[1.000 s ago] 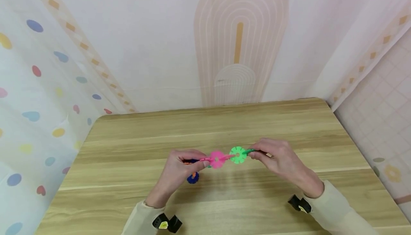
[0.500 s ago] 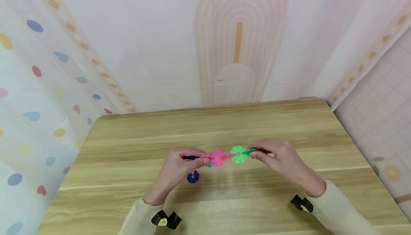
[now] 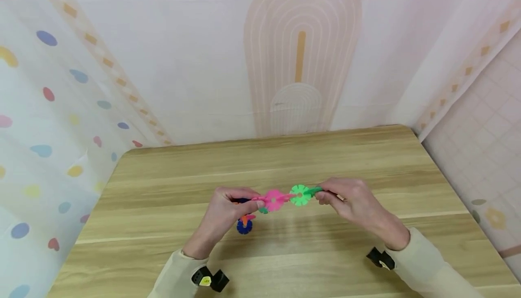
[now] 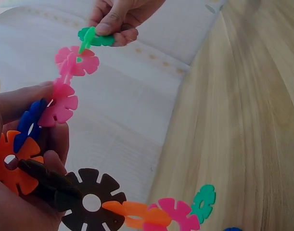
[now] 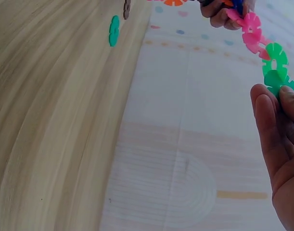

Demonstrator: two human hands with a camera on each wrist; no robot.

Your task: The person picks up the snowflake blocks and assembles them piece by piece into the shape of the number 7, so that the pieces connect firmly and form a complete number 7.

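Head view: both hands are raised just above the wooden table (image 3: 171, 253), holding one chain of snowflake-shaped plastic discs (image 3: 285, 197) stretched between them. The left hand (image 3: 228, 210) has its fingers curled round the chain's left end, with the pink disc (image 3: 273, 200) just past its fingertips. The right hand (image 3: 352, 201) pinches the other end, and the light green disc (image 3: 300, 195) sits just off its thumb and forefinger. More linked discs hang below the left fingers, a blue disc (image 3: 244, 227) lowest, close to the tabletop.

Left wrist view: the left hand (image 4: 26, 163) has thumb and fingers clamped on a cluster of discs: an orange disc (image 4: 14, 161), a blue one and a dark brown disc (image 4: 91, 202) lie against the palm and fingers. From the fingertips two pink discs run upward to the dark green disc (image 4: 95, 38), which the right hand (image 4: 120, 17) pinches between thumb and fingertips. Below the left fingers a tail of orange, pink and teal discs trails toward the table (image 4: 252, 125).

Right wrist view: the right hand (image 5: 281, 144) has its fingers together, gripping the dark green disc (image 5: 279, 81) at the fingertips. Beyond them the light green disc (image 5: 275, 57) and the pink discs lead up to the left hand (image 5: 223, 12), whose fingers are curled on the far end. A teal disc (image 5: 114, 30) hangs beside the table (image 5: 55, 115).
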